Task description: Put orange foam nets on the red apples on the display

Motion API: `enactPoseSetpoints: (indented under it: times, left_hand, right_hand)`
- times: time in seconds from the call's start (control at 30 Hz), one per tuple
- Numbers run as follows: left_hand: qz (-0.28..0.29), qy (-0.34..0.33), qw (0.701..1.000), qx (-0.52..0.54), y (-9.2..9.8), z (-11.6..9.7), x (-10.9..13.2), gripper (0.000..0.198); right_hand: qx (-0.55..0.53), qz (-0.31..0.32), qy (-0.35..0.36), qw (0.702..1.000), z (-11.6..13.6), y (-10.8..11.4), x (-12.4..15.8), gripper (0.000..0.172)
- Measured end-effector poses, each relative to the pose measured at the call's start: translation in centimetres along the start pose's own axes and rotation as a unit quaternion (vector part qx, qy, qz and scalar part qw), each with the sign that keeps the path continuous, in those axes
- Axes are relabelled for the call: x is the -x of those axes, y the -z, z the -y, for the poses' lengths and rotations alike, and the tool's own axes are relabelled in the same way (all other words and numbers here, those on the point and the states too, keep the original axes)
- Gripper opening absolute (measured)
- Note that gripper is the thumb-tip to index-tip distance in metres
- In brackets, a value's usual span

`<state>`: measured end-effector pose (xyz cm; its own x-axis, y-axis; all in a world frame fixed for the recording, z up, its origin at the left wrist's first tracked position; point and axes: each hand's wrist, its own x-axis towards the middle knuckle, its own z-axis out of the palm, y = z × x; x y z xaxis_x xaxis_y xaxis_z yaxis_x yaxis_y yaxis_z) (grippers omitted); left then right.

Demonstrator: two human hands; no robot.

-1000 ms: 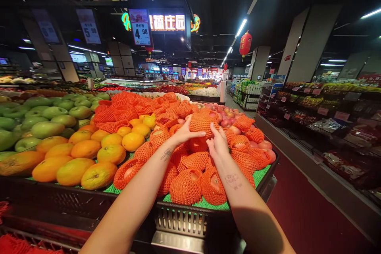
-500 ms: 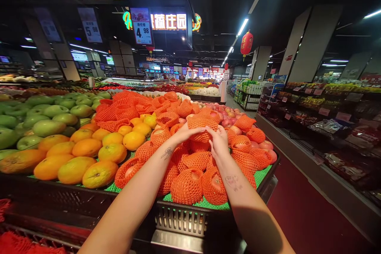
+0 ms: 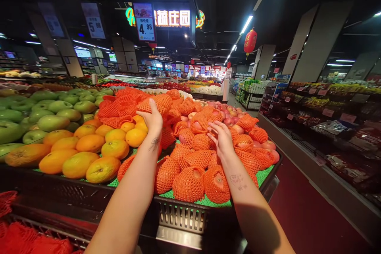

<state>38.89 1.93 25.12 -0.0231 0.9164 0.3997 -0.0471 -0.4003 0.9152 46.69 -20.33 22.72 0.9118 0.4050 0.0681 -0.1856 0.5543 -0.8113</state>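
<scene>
My left hand (image 3: pixel 153 118) is raised over the fruit stand, fingers closed on an empty orange foam net (image 3: pixel 156 104). My right hand (image 3: pixel 222 139) is lower and to the right, its fingers curled round a pink apple (image 3: pixel 212 129) among the netted apples (image 3: pixel 190 182). Apples in orange nets fill the black crate (image 3: pixel 184 215) in front of me. A heap of empty nets (image 3: pixel 119 107) lies behind my left hand. Bare pink apples (image 3: pixel 229 118) are piled at the far end of the crate.
Oranges (image 3: pixel 114 149) and green apples (image 3: pixel 47 123) lie to the left. A price sign (image 3: pixel 144 22) hangs overhead. A red-floored aisle (image 3: pixel 297 210) runs on the right, beside shelves of packaged goods (image 3: pixel 330 127). More red nets (image 3: pixel 18 242) sit at lower left.
Both hands were on one netted apple. My left hand has lifted up and to the left with an orange net; my right hand stayed low on the pile.
</scene>
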Motion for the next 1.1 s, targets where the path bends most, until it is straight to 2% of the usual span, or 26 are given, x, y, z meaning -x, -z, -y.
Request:
enactPoseSetpoints:
  times: [0.1, 0.27, 0.33, 0.43, 0.63, 0.8, 0.87, 0.97, 1.03, 1.1]
  left_hand:
    - [-0.068, -0.001, 0.997, -0.034, 1.2, 0.0, -0.3, 0.086]
    - [-0.129, -0.102, 0.977, -0.139, 2.1, 1.1, -1.0, 0.085]
    - [-0.132, -0.125, 0.967, -0.179, 2.0, 2.0, -1.5, 0.086]
    - [-0.097, -0.131, 0.960, -0.227, 1.5, 3.4, -1.9, 0.083]
    - [0.029, -0.092, 0.951, -0.295, 0.8, 5.7, -2.3, 0.079]
    - [0.113, -0.157, 0.938, -0.287, 0.6, 6.4, -2.7, 0.078]
    - [0.083, -0.102, 0.949, -0.286, 0.4, 6.3, -2.5, 0.081]
    - [-0.005, 0.004, 0.955, -0.295, 0.2, 5.9, -1.9, 0.091]
    - [-0.025, 0.017, 0.948, -0.316, 0.1, 5.6, -1.5, 0.097]
    - [-0.014, 0.014, 0.944, -0.328, 0.1, 5.2, -1.2, 0.103]
  right_hand:
    - [0.003, 0.010, 0.005, 1.000, 0.1, 0.1, 0.1, 0.027]
    - [0.006, 0.013, 0.000, 1.000, 0.2, 0.1, 0.1, 0.025]
    - [0.006, 0.015, 0.001, 1.000, 0.1, 0.2, 0.0, 0.025]
    - [0.007, 0.025, 0.005, 1.000, 0.1, 0.2, -0.1, 0.024]
    - [0.005, 0.033, 0.006, 0.999, 0.1, 0.3, 0.0, 0.020]
    - [0.007, 0.036, 0.006, 0.999, 0.0, 0.2, 0.2, 0.014]
    - [0.009, 0.037, 0.006, 0.999, 0.0, 0.2, 0.2, 0.013]
    - [0.007, 0.038, 0.006, 0.999, 0.1, 0.2, 0.3, 0.013]
    - [0.005, 0.038, 0.008, 0.999, 0.1, 0.2, 0.3, 0.012]
    - [0.005, 0.038, 0.008, 0.999, 0.2, 0.2, 0.3, 0.012]
